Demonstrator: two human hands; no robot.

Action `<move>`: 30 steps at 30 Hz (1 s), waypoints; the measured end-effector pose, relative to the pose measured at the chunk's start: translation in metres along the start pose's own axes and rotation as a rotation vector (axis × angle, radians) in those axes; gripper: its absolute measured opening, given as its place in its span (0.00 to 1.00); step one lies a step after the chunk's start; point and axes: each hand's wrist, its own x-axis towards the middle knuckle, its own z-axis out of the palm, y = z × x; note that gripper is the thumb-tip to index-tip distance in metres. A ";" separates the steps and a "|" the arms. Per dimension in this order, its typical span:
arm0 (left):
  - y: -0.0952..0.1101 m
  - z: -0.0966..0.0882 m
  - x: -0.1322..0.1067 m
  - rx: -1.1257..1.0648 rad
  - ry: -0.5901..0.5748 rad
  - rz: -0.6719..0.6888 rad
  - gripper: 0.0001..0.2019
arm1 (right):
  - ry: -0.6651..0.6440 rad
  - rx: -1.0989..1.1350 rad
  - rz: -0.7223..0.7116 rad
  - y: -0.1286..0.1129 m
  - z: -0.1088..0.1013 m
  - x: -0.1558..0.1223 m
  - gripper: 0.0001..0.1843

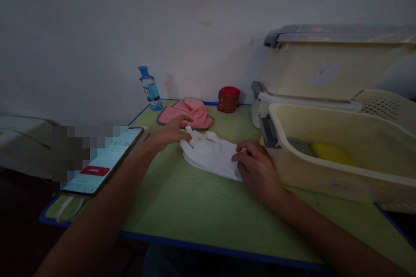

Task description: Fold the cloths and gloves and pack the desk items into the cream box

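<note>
At the far left, beyond the table's edge, stands a pale box. A phone lies near the left edge of the green, blue-rimmed table, its screen lit (the digits 07:35 can be read, above a red band), with a looped white cable at its near end. Farther back, close to the wall, a clear bottle with a blue cap stands upright.

The left hand reaches in over the table, thumb and forefinger apart, the thumb touching the left end of what looks like a white glove. Just behind that hand lies a rumpled pink cloth with a dark edging. The glove lies flat between the two hands, at the middle of the table, finger end to the left. Behind it, near the wall, sits a small red lidded container.

The right hand has bent fingers on the glove's right end; whether they pinch it, I cannot tell. To its right is an open cream bin with a grey handle, holding a yellow item and a grey-green one. Behind it rises a container with a grey lid.
</note>
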 end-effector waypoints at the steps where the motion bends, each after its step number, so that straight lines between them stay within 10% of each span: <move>1: -0.002 -0.004 -0.001 0.099 -0.088 -0.022 0.27 | -0.043 0.015 0.045 0.000 0.000 0.000 0.13; 4: -0.007 -0.007 -0.001 0.246 -0.281 -0.072 0.27 | -0.145 0.092 0.147 -0.002 0.001 0.000 0.14; 15: -0.006 -0.006 0.008 0.287 -0.111 0.098 0.20 | -0.019 0.113 0.134 -0.001 0.004 0.004 0.11; 30: -0.007 -0.003 0.003 0.143 -0.312 -0.028 0.29 | -0.034 0.129 0.141 -0.003 -0.003 0.005 0.15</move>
